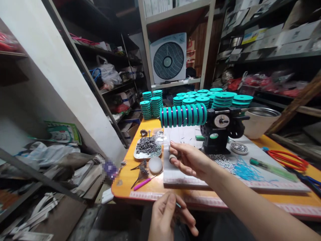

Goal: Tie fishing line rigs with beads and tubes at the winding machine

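Note:
My right hand (pixel 187 159) is raised in front of the winding machine, thumb and fingertips pinched on a thin line that is only faintly visible. A grey-brown band (pixel 173 156) wraps one of its fingers. Just above is a row of teal spools (pixel 184 115) wound with dark purple, mounted on the shaft of a black winder (pixel 215 134). Lower down, before the table's front edge, my left hand (pixel 170 216) has its thumb and index finger together. A small thin blue piece (pixel 178 205) shows at those fingers; its remainder is hidden.
A tray of grey weights (pixel 145 147), a round white lid (pixel 155 165) and a pink-handled tool (pixel 142 184) lie at left. Blue strips (pixel 247 169), a dish of small metal parts (pixel 239 148) and an orange cord (pixel 288 159) lie right. Stacked teal spools (pixel 189 100) stand behind.

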